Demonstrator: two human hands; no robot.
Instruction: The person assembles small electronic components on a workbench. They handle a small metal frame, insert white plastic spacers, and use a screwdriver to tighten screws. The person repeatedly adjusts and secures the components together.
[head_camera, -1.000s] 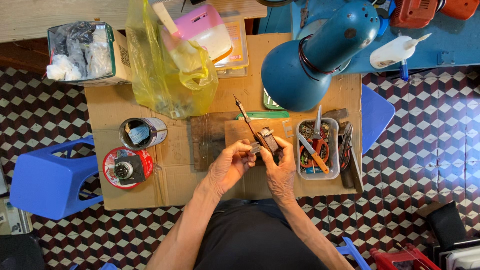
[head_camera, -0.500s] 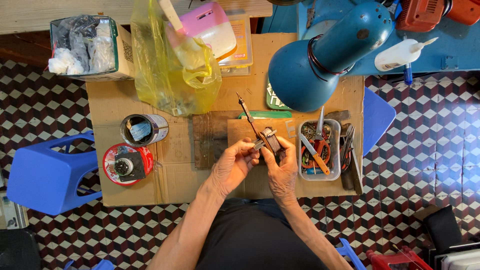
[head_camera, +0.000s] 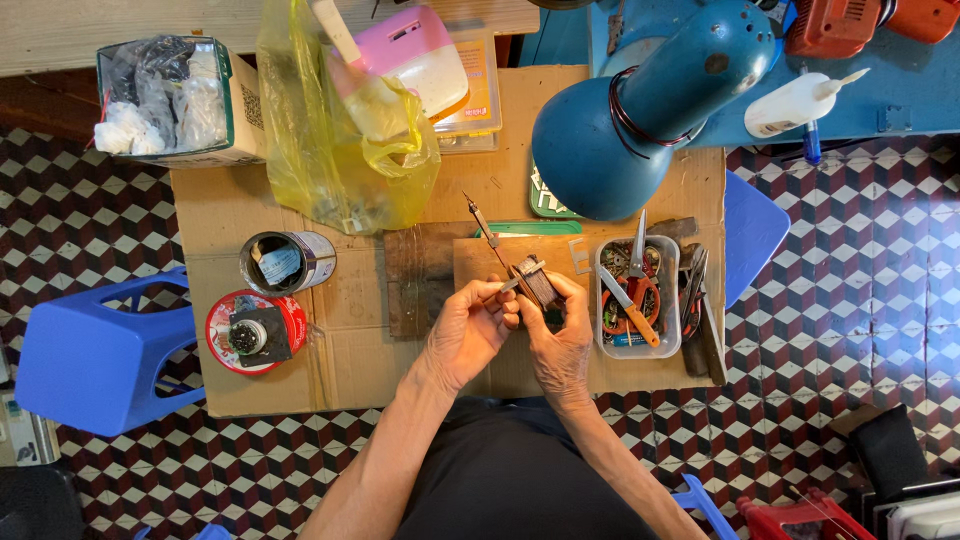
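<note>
Brown and blocky, the small laminated core (head_camera: 540, 283) sits between both my hands, just above the wooden board (head_camera: 425, 275) on the cardboard-covered surface (head_camera: 360, 350). My right hand (head_camera: 560, 335) has its grip clamped on the core from below and the side. My left hand (head_camera: 470, 325) has its grip closed around a thin metal tool (head_camera: 505, 287), its tip touching the core. A slim pointed probe (head_camera: 482, 225) lies tilted on the board just beyond. To my right stands a clear plastic tray (head_camera: 600, 300) with orange-handled scissors (head_camera: 632, 310). To my left are a tin can (head_camera: 288, 262) and a red lid (head_camera: 255, 332). A blue lamp (head_camera: 640, 120) hangs over the far side, near a yellow plastic bag (head_camera: 340, 150).
</note>
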